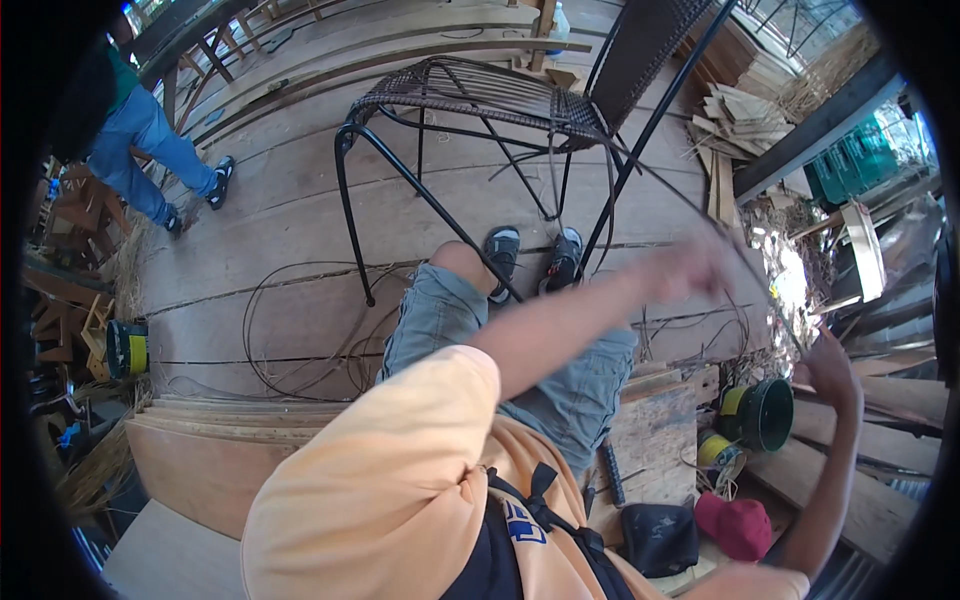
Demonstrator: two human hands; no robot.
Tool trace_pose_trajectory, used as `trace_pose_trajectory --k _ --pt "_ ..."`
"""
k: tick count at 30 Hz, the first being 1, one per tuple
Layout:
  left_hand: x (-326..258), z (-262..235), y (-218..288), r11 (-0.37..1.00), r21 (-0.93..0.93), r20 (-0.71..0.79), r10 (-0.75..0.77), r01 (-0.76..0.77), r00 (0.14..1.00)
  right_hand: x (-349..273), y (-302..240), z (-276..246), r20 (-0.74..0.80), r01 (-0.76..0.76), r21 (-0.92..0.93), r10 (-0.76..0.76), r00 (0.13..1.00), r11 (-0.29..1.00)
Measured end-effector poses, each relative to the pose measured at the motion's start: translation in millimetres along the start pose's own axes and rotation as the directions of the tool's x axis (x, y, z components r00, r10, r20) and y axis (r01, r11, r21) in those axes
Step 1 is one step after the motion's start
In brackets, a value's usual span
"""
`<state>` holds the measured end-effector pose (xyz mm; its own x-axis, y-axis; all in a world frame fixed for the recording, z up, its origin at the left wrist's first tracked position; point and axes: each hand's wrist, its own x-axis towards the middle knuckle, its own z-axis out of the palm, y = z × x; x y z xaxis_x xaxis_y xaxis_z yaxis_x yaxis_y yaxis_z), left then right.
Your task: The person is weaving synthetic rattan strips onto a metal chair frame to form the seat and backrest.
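Observation:
A chair (470, 105) with a black metal frame and a partly woven brown seat and back stands in front of me. From its seat corner a long brown weaving strand (668, 182) stretches to the right, past both my hands. My left hand (700, 268) reaches across my body to the strand; motion blurs its fingers, so I cannot tell its grip. Farther right, my right hand (830, 368) is closed around the strand. Loose coils of strand (262, 340) lie on the plank floor, left of my knees.
Another person (140, 145) stands at far left. Stacked boards (220, 440) are beside me. At right are green buckets (768, 415), a red cap (735, 527), a black bag (660, 540) and a post (820, 130). A dark-handled tool (612, 472) lies on a board.

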<state>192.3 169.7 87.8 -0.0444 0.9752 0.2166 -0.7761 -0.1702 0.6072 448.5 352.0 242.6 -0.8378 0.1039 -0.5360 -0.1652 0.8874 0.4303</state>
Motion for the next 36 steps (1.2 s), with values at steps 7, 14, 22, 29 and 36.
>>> trace_pose_trajectory --k 7,14,22,29,36 --pt "30 15 -125 0.828 0.535 -0.244 0.342 -0.168 0.907 69 -7 -3 -0.066 -0.234 0.909 0.674 0.736 0.345" --pt "-29 45 -100 0.653 0.664 0.165 -0.603 0.364 0.78 98 -102 -120 0.032 -0.158 0.96 0.471 0.882 0.232" --pt "11 1 22 0.933 0.354 -0.397 0.215 -0.067 0.892 -110 61 175 -0.012 -0.72 0.407 0.792 0.611 0.562" --pt "-29 102 -227 0.368 0.891 0.439 -0.552 -0.265 0.709 147 -155 -150 0.011 0.034 0.988 0.287 0.958 -0.152" --pt "-37 -45 90 0.92 -0.316 -0.061 0.223 -0.231 0.973 -88 15 82 0.43 -0.734 0.654 0.708 0.56 0.183"
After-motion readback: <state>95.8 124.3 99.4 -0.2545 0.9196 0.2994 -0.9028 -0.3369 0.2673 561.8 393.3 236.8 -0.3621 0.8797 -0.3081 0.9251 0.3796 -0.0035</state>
